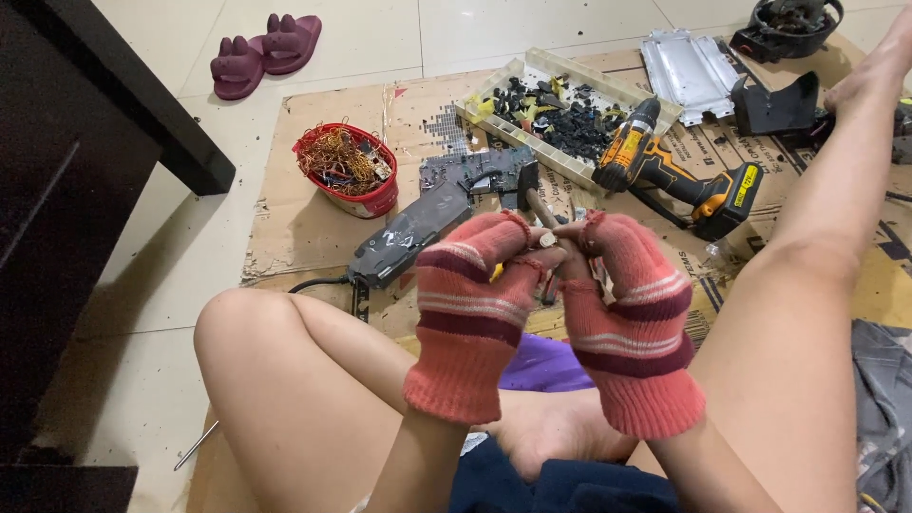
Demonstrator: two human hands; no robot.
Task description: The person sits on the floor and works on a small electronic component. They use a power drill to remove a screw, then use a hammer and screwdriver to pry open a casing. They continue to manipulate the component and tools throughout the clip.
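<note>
Seated view from above, your knees raised at either side. Your left hand [475,285] and right hand [627,304], both in pink striped fingerless gloves, meet at the centre of the frame with fingers curled shut. Between them you grip a small wooden-handled tool [541,217]; its long axis runs from about 10 o'clock, where the dark end rises clear of the gloves, down toward 4 o'clock into your fingers. What kind of tool it is cannot be told, and a further small part between the fingertips is too hidden to identify.

On the cardboard sheet [304,228] beyond your hands: a dismantled grey device [418,233] just at 10 o'clock from the left hand; a red bowl of copper wire [347,169] farther out at 10 o'clock; a cream tray of black scrap pieces [560,114] at 12 o'clock; a yellow-and-black cordless drill [674,171] at 1 o'clock, lying on its side. A pair of maroon slippers [261,52] rests on the tiled floor at 11 o'clock.
</note>
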